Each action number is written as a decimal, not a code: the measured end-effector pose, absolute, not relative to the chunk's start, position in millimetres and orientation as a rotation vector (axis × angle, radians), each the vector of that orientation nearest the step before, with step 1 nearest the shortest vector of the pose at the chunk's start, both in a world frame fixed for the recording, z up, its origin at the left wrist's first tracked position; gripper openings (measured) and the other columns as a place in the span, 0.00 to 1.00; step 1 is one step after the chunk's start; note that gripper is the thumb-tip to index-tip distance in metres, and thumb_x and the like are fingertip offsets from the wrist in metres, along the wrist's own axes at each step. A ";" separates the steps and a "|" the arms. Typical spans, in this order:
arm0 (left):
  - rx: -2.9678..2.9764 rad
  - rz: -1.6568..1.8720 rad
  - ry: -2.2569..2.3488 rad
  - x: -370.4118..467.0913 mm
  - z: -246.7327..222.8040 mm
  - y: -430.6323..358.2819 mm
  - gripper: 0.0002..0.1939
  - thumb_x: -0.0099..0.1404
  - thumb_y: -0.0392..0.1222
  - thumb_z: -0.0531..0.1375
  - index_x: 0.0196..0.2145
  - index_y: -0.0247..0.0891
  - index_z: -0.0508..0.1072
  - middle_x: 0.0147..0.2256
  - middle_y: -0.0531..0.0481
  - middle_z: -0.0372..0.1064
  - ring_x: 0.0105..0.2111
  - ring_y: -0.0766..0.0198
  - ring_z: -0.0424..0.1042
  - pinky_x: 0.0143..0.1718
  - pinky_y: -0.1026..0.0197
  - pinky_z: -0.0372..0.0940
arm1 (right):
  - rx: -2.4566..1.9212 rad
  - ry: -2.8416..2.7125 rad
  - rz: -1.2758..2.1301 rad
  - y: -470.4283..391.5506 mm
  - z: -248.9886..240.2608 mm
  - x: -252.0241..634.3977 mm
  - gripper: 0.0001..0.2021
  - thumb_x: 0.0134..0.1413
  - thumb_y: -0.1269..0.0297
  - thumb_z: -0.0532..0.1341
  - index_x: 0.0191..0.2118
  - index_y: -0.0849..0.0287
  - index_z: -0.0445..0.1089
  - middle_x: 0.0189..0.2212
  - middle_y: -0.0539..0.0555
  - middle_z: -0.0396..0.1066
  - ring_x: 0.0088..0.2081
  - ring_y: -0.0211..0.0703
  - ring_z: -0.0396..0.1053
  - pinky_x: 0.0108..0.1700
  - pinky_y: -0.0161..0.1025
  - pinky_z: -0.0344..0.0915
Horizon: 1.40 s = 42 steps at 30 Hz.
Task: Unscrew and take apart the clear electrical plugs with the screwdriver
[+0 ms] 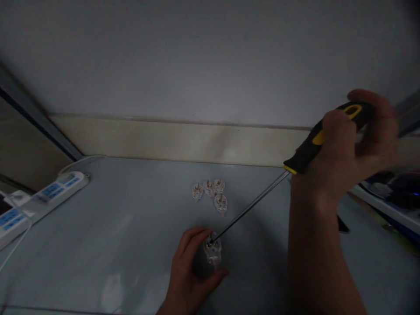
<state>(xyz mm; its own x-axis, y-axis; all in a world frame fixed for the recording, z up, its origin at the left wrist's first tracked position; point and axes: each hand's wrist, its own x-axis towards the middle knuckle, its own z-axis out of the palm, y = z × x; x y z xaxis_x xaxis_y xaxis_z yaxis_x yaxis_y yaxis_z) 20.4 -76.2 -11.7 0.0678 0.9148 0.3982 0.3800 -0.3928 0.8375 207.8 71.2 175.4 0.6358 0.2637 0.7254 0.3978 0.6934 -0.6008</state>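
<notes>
My right hand [354, 135] is closed around the black and yellow handle of a long screwdriver [254, 203], raised at the right. The shaft slants down to the left, and its tip meets a clear plastic plug [212, 250] with brass-coloured metal parts. My left hand [190, 267] grips this plug at the table, fingers at its upper edge and thumb by its lower end. Several similar clear plugs lie in a group just beyond, one of them the nearest plug [221, 203]. Whether a screw sits under the tip is too small to tell.
A white power strip [62, 187] with blue sockets and a white cord lies at the left of the grey table [98, 227]. The wall [197, 61] rises behind. At the right edge are a shelf with items [390, 197] and a dark flat object [343, 225].
</notes>
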 end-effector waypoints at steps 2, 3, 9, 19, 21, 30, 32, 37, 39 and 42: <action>1.833 1.315 1.274 20.4 -11.5 -76.1 0.37 0.50 0.27 0.68 0.55 0.48 0.66 0.50 0.45 0.67 0.48 0.50 0.71 0.47 0.46 0.70 | -0.831 -0.907 -0.087 69.6 175.6 207.0 0.13 0.50 0.73 0.58 0.42 0.63 0.74 0.35 0.49 0.67 0.36 0.30 0.67 0.32 0.27 0.60; 1.836 1.321 1.270 20.6 -11.6 -75.9 0.36 0.50 0.27 0.68 0.55 0.47 0.66 0.50 0.45 0.67 0.48 0.50 0.71 0.47 0.46 0.71 | -0.838 -0.905 -0.077 69.4 175.1 207.3 0.13 0.50 0.72 0.59 0.42 0.64 0.74 0.35 0.49 0.67 0.36 0.30 0.67 0.32 0.27 0.60; 1.825 1.309 1.305 21.7 -13.1 -75.3 0.37 0.49 0.28 0.69 0.55 0.48 0.67 0.49 0.45 0.67 0.48 0.49 0.71 0.47 0.45 0.71 | -0.748 -1.040 -0.266 79.8 165.9 220.4 0.15 0.50 0.70 0.58 0.44 0.61 0.74 0.38 0.49 0.71 0.39 0.34 0.68 0.41 0.36 0.66; 1.864 1.273 1.364 20.7 -18.5 -75.5 0.36 0.49 0.29 0.69 0.55 0.47 0.68 0.50 0.44 0.68 0.48 0.48 0.71 0.47 0.44 0.71 | -0.731 -1.082 -0.323 64.6 169.2 209.9 0.14 0.53 0.72 0.60 0.45 0.54 0.75 0.42 0.47 0.72 0.47 0.40 0.69 0.46 0.40 0.65; 1.872 1.258 1.395 20.9 -19.5 -75.5 0.36 0.48 0.28 0.70 0.54 0.46 0.69 0.49 0.44 0.68 0.48 0.48 0.71 0.47 0.44 0.71 | -0.801 -1.087 -0.280 56.5 171.3 205.7 0.14 0.54 0.72 0.61 0.46 0.51 0.75 0.43 0.47 0.72 0.48 0.42 0.69 0.48 0.41 0.66; 2.037 1.163 1.532 23.4 -19.7 -75.6 0.37 0.44 0.29 0.73 0.53 0.43 0.72 0.47 0.43 0.72 0.45 0.45 0.71 0.44 0.42 0.68 | -0.727 -1.128 -0.293 45.3 174.4 194.7 0.16 0.52 0.67 0.62 0.47 0.48 0.77 0.43 0.46 0.73 0.48 0.45 0.68 0.51 0.41 0.64; 2.063 1.131 1.535 24.6 -19.4 -75.0 0.36 0.44 0.30 0.73 0.52 0.42 0.73 0.46 0.43 0.73 0.45 0.44 0.71 0.44 0.43 0.67 | -0.714 -1.130 -0.292 40.3 175.3 189.4 0.16 0.50 0.64 0.62 0.47 0.50 0.77 0.44 0.48 0.73 0.47 0.47 0.68 0.51 0.42 0.65; 2.085 1.042 1.546 27.3 -17.5 -73.4 0.34 0.45 0.33 0.74 0.51 0.42 0.74 0.47 0.42 0.74 0.45 0.44 0.71 0.44 0.44 0.67 | -0.694 -1.187 -0.302 28.2 176.8 182.9 0.18 0.51 0.61 0.63 0.49 0.50 0.76 0.46 0.48 0.73 0.49 0.49 0.68 0.55 0.45 0.64; 2.098 1.023 1.542 27.4 -17.4 -72.9 0.34 0.44 0.33 0.74 0.51 0.41 0.74 0.47 0.42 0.74 0.45 0.43 0.72 0.44 0.43 0.66 | -0.689 -1.203 -0.338 26.5 176.5 183.6 0.17 0.51 0.61 0.64 0.49 0.51 0.76 0.46 0.48 0.73 0.51 0.49 0.67 0.56 0.44 0.63; 2.122 0.980 1.515 24.9 -19.9 -72.8 0.34 0.45 0.34 0.74 0.51 0.42 0.73 0.47 0.42 0.74 0.46 0.43 0.72 0.44 0.43 0.66 | -0.699 -1.202 -0.383 26.4 175.8 185.5 0.18 0.51 0.62 0.65 0.50 0.53 0.76 0.45 0.49 0.74 0.53 0.49 0.65 0.60 0.43 0.60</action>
<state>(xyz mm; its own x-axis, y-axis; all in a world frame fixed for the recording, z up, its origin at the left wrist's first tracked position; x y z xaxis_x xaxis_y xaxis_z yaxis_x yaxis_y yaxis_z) 24.9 -72.8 -19.9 0.1867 0.9255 0.3295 0.6801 -0.3638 0.6365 185.5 26.4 175.8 0.3330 0.0885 0.9388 0.6155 0.7338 -0.2875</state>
